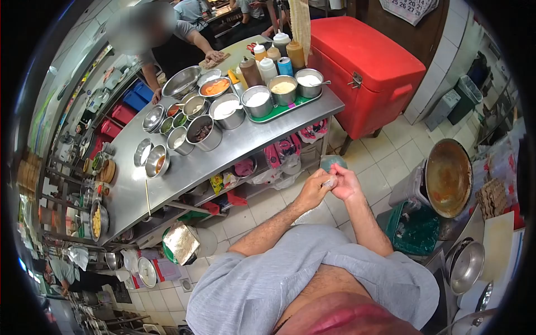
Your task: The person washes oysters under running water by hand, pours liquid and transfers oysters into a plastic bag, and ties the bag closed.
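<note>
My left hand [316, 188] and my right hand [347, 183] are together in front of my chest, beyond the steel table's edge. The left fingers are closed against the right hand. A small whitish, shiny bit [330, 182] shows between them; I cannot make out what it is. The right palm is turned partly up with its fingers curled in. Just past the fingertips is a greenish, rounded, translucent thing [334, 162]; whether it is touched or stands behind the hands, I cannot tell.
The steel table [192, 167] bears metal pots, bowls [157, 162], a green tray [287, 109] and squeeze bottles. A red cooler [363, 72] stands beyond it. Right are a green bin [413, 226] and a large wok [448, 177]. Another person's hand [215, 56] holds a cloth across the table.
</note>
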